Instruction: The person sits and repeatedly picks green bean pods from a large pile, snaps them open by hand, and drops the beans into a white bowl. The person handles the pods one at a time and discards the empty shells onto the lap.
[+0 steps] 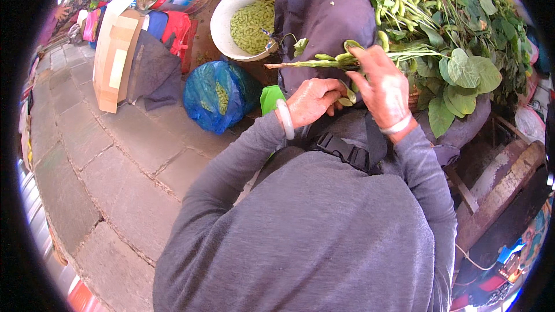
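Note:
My left hand [315,100] pinches an opened green soybean pod [345,101] above my lap. Across the dark cloth [323,17] over my legs lies a soybean stalk [303,64], its bare end pointing left and several plump pods [345,56] on it. My right hand [383,89] has its thumb and fingers around this stalk, the index finger touching a pod near the top. Beyond my knee, to the left, stands a white bucket [220,21] with shelled green beans [253,28] inside.
A big heap of soybean plants [433,21] fills the upper right. Left of my legs are a blue plastic bag [212,95] and a cardboard box [115,60] on stone paving [138,138]. A wooden bench [498,195] stands at right. Another person's hand [62,12] shows far left.

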Demonstrator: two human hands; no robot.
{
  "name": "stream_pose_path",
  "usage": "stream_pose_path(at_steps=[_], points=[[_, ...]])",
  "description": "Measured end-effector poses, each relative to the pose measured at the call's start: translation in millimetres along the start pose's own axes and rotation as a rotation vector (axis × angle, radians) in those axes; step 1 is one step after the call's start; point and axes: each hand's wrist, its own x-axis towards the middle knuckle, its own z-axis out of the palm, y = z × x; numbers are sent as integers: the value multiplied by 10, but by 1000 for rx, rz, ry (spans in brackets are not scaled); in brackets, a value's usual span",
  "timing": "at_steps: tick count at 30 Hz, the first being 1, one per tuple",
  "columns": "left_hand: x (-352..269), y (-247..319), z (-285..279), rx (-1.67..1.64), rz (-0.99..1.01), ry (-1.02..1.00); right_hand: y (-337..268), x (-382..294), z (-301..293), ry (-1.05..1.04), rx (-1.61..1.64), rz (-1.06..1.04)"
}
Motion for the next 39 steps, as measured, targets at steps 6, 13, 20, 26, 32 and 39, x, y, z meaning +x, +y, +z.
stream_pose_path(at_steps=[6, 13, 20, 26, 32, 39], points=[[37, 176, -56, 72, -73, 74, 130, 148, 86, -216, -224, -256], [146, 84, 146, -593, -304, -8, 209, 87, 45, -79, -39, -153], [196, -22, 227, -699, -225, 27, 270, 259, 78, -246, -200, -350], [302, 116, 292, -914, -202, 24, 273, -130, -24, 135, 81, 134], [384, 108, 432, -1163, -284, 150, 108, -362, -8, 236, 643, 441], [327, 173, 475, -934, -274, 268, 289, -542, 60, 88, 873, 503]])
